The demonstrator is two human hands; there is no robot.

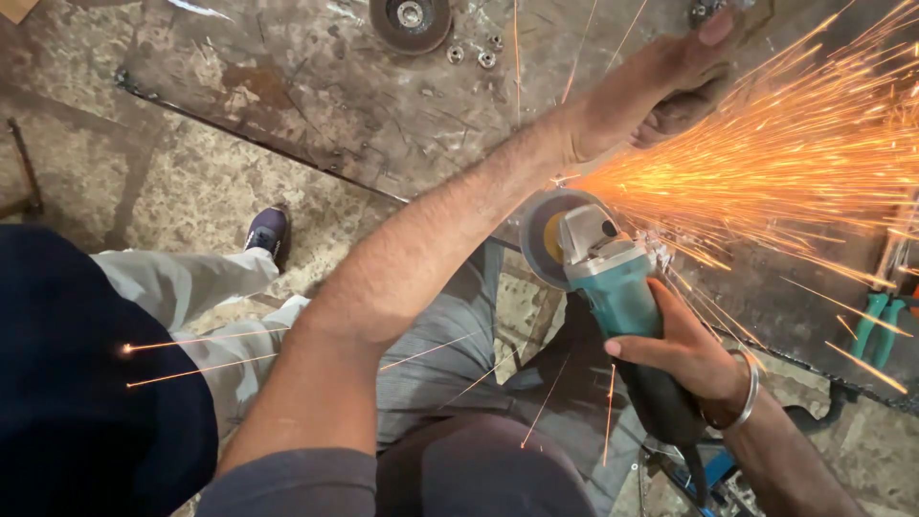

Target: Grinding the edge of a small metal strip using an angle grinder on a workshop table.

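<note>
Right hand (684, 354) fingers wrap the teal angle grinder (613, 287); left hand (670, 81) fingers grip something hidden on scratched steel plate (316, 86).

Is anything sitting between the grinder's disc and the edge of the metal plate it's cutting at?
Nothing visible does. The right hand grips the teal angle grinder, and its disc meets the metal plate edge directly, throwing sparks to the right. The left hand presses on the plate beyond the disc, its forearm passing just above the disc.
</note>
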